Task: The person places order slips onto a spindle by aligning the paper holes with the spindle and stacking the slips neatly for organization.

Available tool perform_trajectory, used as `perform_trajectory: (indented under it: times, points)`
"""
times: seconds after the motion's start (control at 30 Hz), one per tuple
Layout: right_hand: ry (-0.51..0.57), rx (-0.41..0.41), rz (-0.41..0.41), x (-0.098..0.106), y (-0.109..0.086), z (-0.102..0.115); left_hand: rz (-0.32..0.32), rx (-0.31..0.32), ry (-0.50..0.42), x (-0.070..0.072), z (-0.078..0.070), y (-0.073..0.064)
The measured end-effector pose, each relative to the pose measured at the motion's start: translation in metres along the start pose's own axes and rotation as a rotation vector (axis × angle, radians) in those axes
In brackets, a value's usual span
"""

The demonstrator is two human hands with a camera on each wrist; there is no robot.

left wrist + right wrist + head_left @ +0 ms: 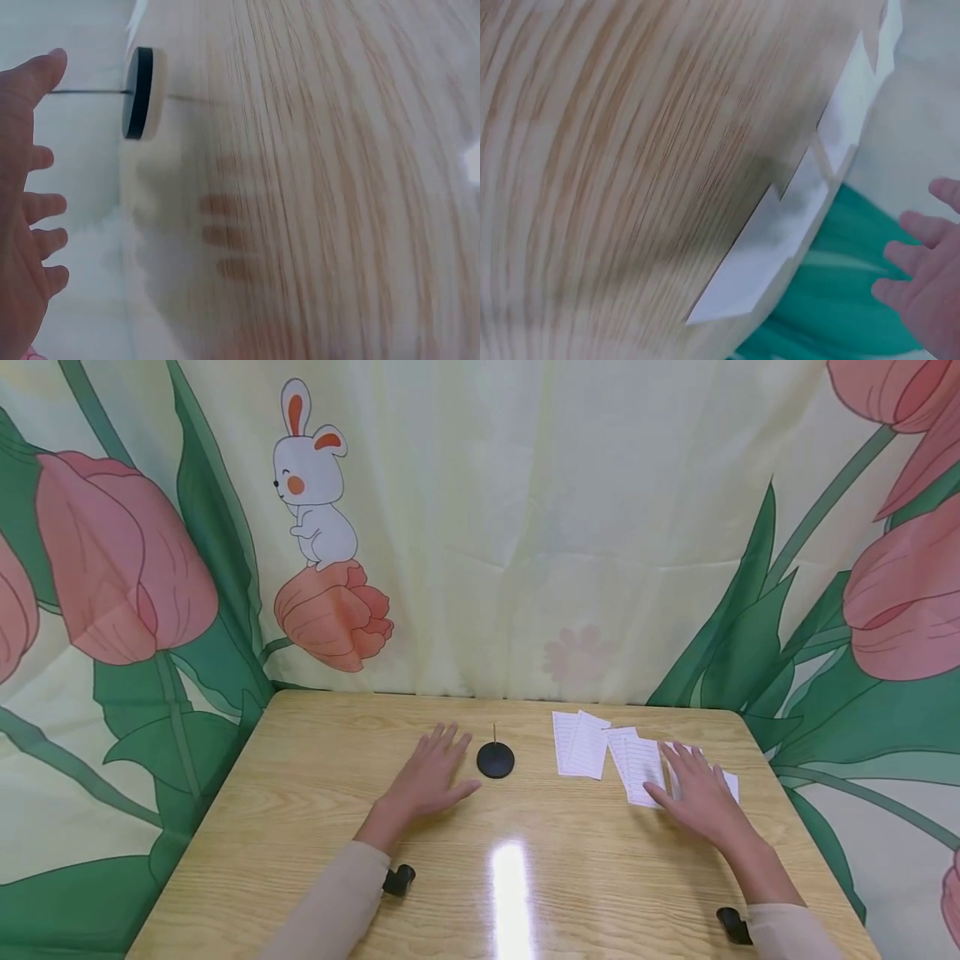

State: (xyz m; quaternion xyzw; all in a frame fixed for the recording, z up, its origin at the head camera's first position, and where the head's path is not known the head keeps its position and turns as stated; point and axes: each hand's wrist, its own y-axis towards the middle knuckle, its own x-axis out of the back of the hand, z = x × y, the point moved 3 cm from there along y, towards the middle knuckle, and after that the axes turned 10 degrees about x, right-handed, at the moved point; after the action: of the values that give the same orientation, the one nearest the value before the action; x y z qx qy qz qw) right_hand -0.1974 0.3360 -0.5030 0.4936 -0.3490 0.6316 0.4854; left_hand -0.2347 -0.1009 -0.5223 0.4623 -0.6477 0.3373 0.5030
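A bill spike (496, 760), a round black base with a thin upright pin, stands near the middle of the table's far half. Just left of it, my left hand (427, 777) hovers over the wood with fingers spread, holding nothing. In the left wrist view the spike's black base (138, 94) appears beyond the thumb. White printed paper slips (581, 745) lie to the right in overlapping groups. Over the rightmost slips is my right hand (697, 789), its fingers spread and partly covering them. The right wrist view shows this hand (930, 277) raised apart from the slips (750, 259).
The wooden table (315, 760) has its far edge against a curtain (480, 527) printed with tulips and a rabbit. A bright light reflection falls on the wood between the forearms. A black wrist device (400, 880) shows at the left sleeve, another (732, 926) at the right.
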Motion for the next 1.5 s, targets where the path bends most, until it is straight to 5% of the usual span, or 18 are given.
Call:
perform_trajectory:
  times: [0.63, 1.07, 1.5]
  points:
    - [0.091, -0.156, -0.074, 0.011, -0.025, -0.071, 0.050, 0.044, -0.081, -0.020, -0.024, 0.029]
    - [0.138, -0.369, 0.176, 0.010, -0.044, -0.095, 0.075, 0.081, -0.192, -0.036, -0.027, 0.038]
    - [0.200, -0.460, 0.151, -0.005, -0.053, -0.094, 0.022, 0.165, -0.272, -0.040, -0.026, 0.045]
